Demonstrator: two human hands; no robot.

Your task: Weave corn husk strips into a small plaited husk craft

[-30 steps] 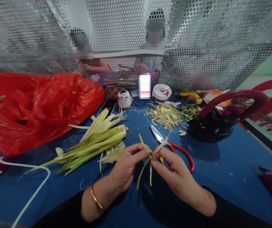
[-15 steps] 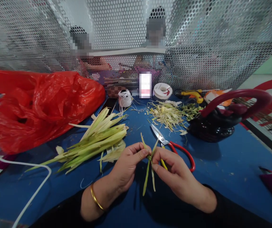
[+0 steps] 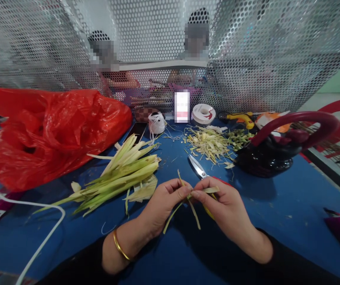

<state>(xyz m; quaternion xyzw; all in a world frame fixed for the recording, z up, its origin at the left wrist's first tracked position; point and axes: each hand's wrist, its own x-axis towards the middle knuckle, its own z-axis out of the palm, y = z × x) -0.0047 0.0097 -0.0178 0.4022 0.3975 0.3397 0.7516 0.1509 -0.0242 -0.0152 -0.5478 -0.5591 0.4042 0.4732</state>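
Two hands pinched on crossed leaf strips, one strip newly folded flat.
Your left hand (image 3: 161, 206) and right hand (image 3: 226, 206) meet fingertip to fingertip just above the blue bench (image 3: 276, 206). Both are clamped on the crossing of the thin green leaf strips (image 3: 210, 190). Half a second ago the upper ends stood up in a V and the tails hung straight down. Now the right upper end lies flat across your right fingers, and the two tails splay apart below. Your right hand has also risen, so it hides the red handles of the scissors (image 3: 197, 167); only the blades show. By this reading one fold is laid, and only your pinch holds it. The bundle of leaf stalks (image 3: 122, 176) lies untouched to your left.
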